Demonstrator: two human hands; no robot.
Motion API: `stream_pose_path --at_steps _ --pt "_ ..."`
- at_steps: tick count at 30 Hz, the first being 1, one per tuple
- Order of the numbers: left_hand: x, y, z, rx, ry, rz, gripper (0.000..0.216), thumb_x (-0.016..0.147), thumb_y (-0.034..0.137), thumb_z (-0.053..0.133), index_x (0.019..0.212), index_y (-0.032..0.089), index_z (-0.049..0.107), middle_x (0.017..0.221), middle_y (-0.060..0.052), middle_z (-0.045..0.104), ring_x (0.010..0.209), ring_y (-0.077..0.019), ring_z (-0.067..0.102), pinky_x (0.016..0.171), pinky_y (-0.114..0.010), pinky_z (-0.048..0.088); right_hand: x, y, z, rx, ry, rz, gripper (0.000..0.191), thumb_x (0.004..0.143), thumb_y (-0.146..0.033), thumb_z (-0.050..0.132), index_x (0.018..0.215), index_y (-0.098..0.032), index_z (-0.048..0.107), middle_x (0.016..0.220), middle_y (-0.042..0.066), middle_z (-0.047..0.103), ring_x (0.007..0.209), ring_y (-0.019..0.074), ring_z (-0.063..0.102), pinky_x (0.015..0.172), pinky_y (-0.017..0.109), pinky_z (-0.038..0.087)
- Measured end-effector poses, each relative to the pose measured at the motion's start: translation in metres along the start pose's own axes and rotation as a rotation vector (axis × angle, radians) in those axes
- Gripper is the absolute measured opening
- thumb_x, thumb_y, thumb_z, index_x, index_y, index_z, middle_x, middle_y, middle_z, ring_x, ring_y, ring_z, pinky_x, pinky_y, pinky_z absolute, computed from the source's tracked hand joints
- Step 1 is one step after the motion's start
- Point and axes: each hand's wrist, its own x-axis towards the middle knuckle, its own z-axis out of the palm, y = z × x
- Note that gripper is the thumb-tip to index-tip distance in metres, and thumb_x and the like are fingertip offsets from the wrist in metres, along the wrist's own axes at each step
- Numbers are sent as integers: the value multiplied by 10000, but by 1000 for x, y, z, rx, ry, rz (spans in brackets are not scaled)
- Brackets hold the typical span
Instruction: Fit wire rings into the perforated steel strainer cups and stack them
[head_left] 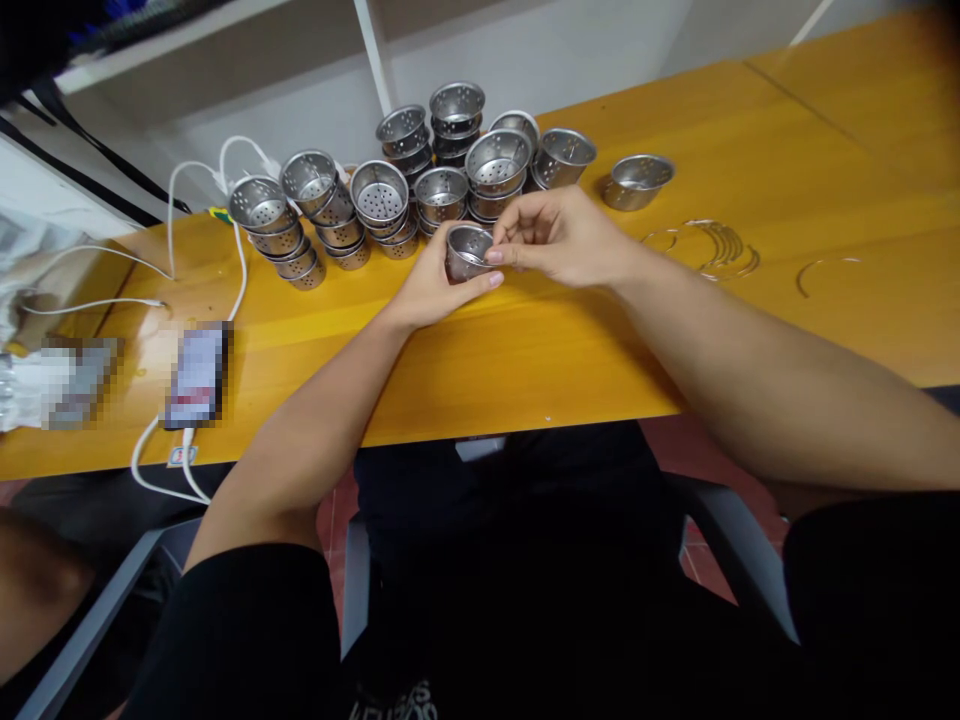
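My left hand [433, 287] cups a small perforated metal strainer cup [465, 250] just above the yellow table [525, 350], fingers wrapped round its side. My right hand [559, 235] reaches in from the right, its thumb and fingertips pinched at the cup's rim; a thin wire piece seems to be between them, too small to be sure. Directly behind both hands stand stacks of the same metal cups [420, 180].
A single metal cup [637, 180] sits apart at the right. Several thin wire handles [716, 245] lie right of my hands, one more wire handle [821, 270] farther right. A phone [197, 375] with white charging cables [187, 220] lies at the left. The table's front edge is near my body.
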Motion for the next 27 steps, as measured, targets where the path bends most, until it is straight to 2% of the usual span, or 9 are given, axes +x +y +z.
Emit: stream_pose_path --at_steps 5,10,13,16,20,27 --pt "0 -5 1 5 -1 16 1088 890 1038 901 1621 282 621 1546 -127 761 1532 -379 747 1445 -662 540 -1 -2 2 0 2 -13 716 707 -951 1152 930 -364 809 792 19 746 865 281 635 782 469 601" --pt "0 -13 1 29 20 35 1134 905 1054 870 1680 288 554 1617 -152 722 1586 -387 731 1451 -657 551 -4 -4 -2 -78 94 -24 661 721 -879 1182 990 -375 849 913 39 791 908 309 702 764 469 625" --pt "0 -17 1 19 42 23 1151 882 1055 891 1674 297 538 1627 -162 724 1551 -378 755 1416 -639 587 -6 -2 -7 -183 123 -70 519 893 -806 1116 1053 -365 894 998 59 816 887 294 697 824 486 641" --pt "0 -20 0 25 53 4 1182 882 1065 879 1709 301 518 1638 -172 720 1551 -381 754 1414 -644 587 -7 0 -11 -294 84 -150 362 1038 -686 1025 1050 -336 932 1138 109 842 1016 325 735 952 522 660" --pt "0 -22 -1 22 52 31 1185 911 1050 866 1758 318 475 1672 -173 695 1570 -379 743 1421 -628 584 -8 5 -13 -333 39 -181 263 1030 -576 1025 1089 -332 948 1387 132 813 1253 393 749 1075 558 691" --pt "-2 -12 3 -8 14 39 1208 899 1086 840 1768 344 449 1707 -138 664 1627 -393 724 1441 -614 568 -8 12 -14 -443 -182 -180 398 1093 -618 930 1340 -305 930 1533 134 733 1453 424 703 1228 618 678"
